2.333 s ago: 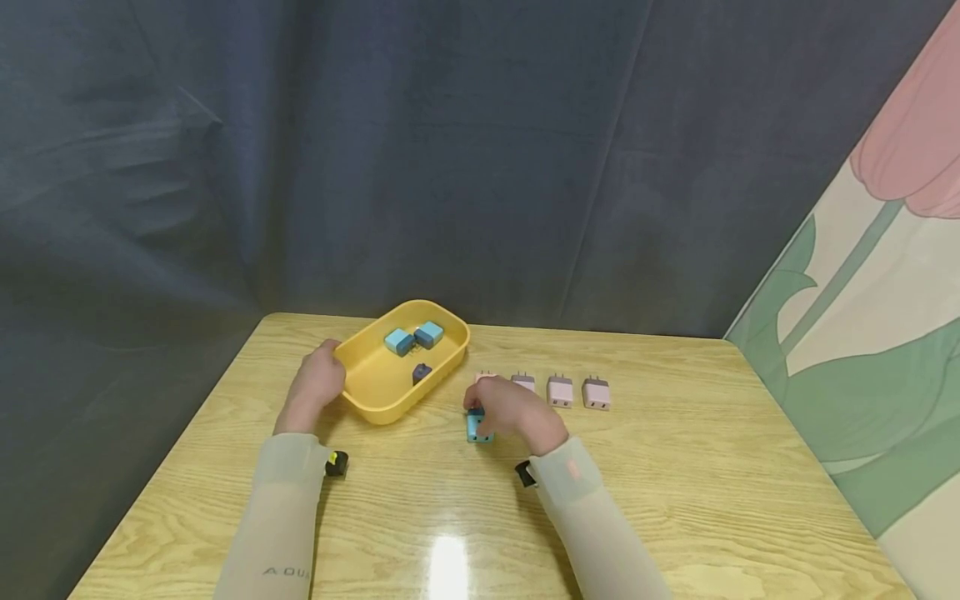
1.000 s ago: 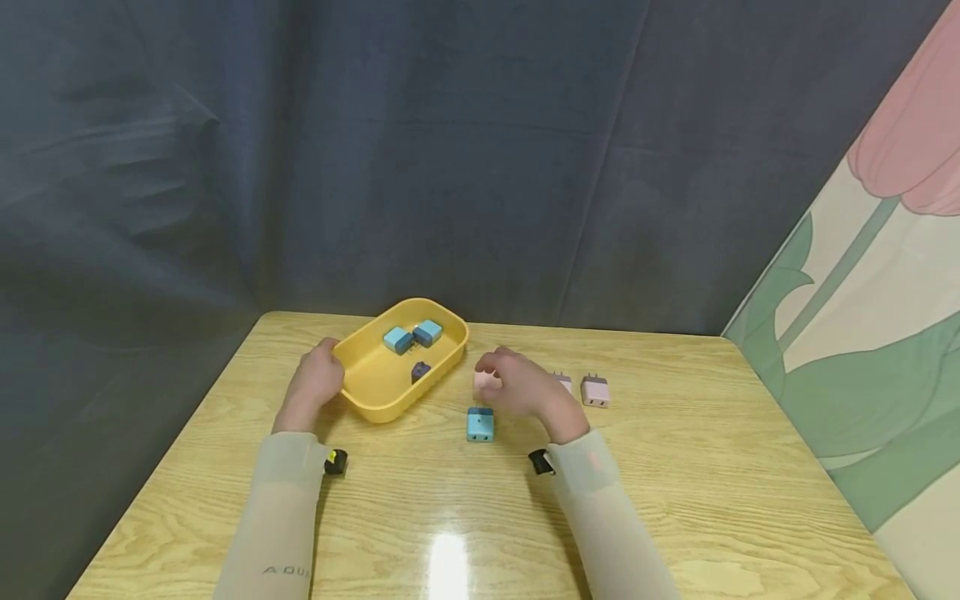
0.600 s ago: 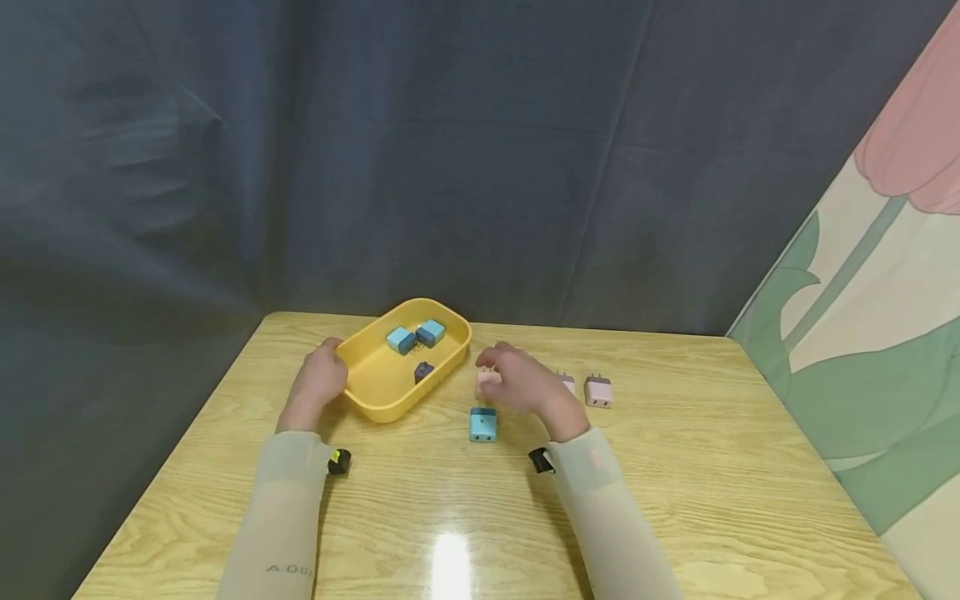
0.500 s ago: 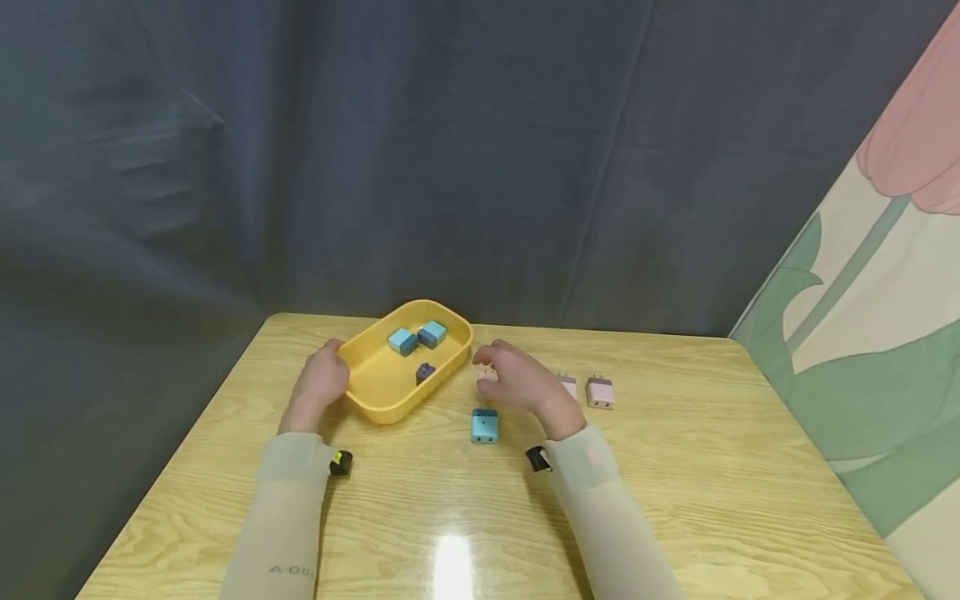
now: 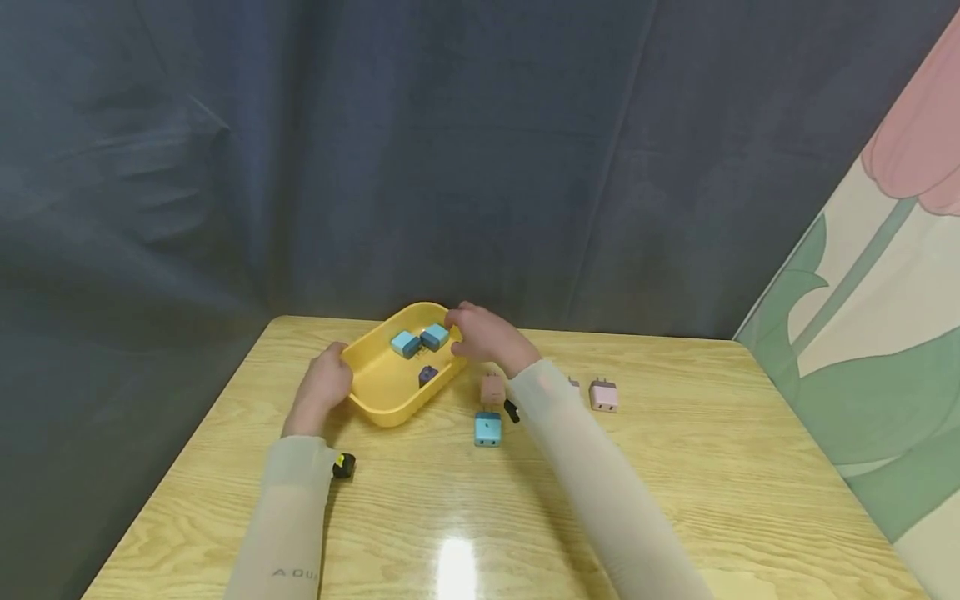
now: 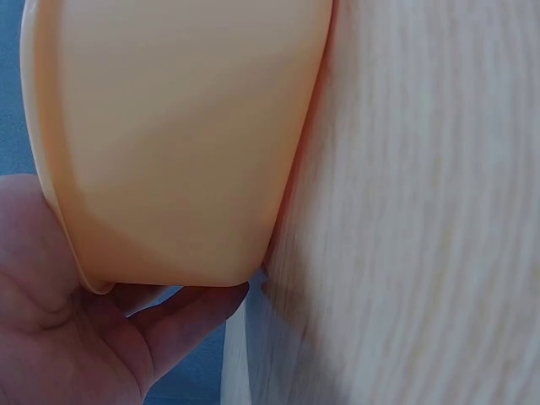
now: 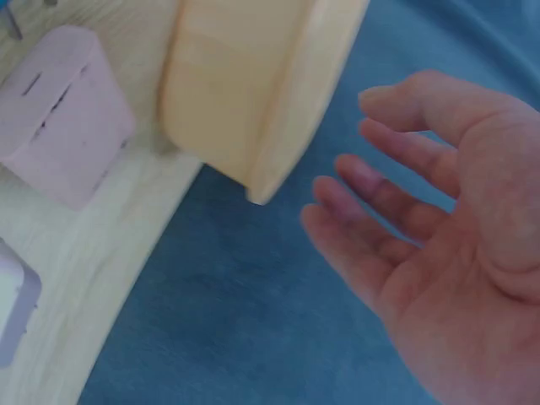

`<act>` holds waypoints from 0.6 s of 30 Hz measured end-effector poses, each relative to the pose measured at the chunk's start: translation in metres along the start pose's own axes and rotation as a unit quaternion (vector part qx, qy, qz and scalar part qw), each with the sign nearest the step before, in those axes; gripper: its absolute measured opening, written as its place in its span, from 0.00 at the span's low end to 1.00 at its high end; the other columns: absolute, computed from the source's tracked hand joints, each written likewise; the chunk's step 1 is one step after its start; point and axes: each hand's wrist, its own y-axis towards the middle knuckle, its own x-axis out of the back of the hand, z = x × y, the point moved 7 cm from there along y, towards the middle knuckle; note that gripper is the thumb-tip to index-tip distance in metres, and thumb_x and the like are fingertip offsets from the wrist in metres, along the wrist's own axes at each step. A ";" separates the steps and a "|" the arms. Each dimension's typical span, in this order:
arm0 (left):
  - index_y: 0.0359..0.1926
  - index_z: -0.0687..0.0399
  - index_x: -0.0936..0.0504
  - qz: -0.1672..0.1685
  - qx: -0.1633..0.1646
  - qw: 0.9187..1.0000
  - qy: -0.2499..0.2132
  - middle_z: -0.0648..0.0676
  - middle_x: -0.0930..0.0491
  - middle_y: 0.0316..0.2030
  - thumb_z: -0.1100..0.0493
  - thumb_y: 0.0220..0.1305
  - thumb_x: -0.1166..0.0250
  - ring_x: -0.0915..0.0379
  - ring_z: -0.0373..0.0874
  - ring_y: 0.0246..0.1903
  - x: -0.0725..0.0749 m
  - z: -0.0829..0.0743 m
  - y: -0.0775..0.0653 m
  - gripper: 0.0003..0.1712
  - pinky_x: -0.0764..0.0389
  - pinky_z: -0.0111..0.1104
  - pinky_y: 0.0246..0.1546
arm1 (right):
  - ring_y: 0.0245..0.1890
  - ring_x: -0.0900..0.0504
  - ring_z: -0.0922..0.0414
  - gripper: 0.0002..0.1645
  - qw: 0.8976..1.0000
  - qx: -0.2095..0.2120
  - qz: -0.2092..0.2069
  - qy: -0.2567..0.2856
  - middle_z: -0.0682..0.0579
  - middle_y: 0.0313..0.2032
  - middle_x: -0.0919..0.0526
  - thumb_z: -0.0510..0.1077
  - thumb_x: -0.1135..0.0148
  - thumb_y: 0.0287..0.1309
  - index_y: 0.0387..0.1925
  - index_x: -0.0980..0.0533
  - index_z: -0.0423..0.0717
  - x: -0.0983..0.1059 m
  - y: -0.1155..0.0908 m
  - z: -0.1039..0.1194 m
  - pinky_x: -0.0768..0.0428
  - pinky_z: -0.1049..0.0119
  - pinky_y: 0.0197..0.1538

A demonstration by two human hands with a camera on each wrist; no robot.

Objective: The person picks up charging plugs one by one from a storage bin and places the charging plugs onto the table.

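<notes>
My left hand [image 5: 325, 382] grips the near-left rim of a yellow plastic tray [image 5: 384, 412]; in the left wrist view its fingers [image 6: 181, 325] curl against the outside wall. The tray holds two light-blue wall chargers, one [image 5: 405, 344] beside the other [image 5: 435, 336], and a small dark purple plug piece [image 5: 427, 375]. My right hand [image 5: 483, 333] is over the tray's far-right rim, fingers spread loosely with nothing between them in the right wrist view. Just below it on the table stand a pink charger [image 5: 492, 390] and, in front of that, a blue charger [image 5: 487, 429].
Further right on the wooden table [image 5: 720, 467] stands a lilac charger [image 5: 604, 396], with another [image 5: 574, 384] mostly hidden behind the right sleeve. A dark curtain [image 5: 450, 167] hangs along the back edge. A flowered panel [image 5: 885, 358] borders the right side.
My right hand has moved from the blue charger to the pink charger, then up and left to the tray's rim, uncovering the pink charger. The left hand keeps hold of the tray.
</notes>
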 end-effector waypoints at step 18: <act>0.78 0.67 0.35 -0.001 0.010 1.000 -0.016 0.71 0.18 0.62 0.63 0.78 0.62 0.19 0.54 0.44 -0.008 -0.002 -0.001 0.32 0.18 0.44 0.51 | 0.71 0.20 0.50 0.31 0.989 0.009 0.065 -0.134 0.49 0.73 0.22 0.39 0.35 0.76 0.76 0.27 0.52 -0.052 0.069 -0.004 0.19 0.54 0.72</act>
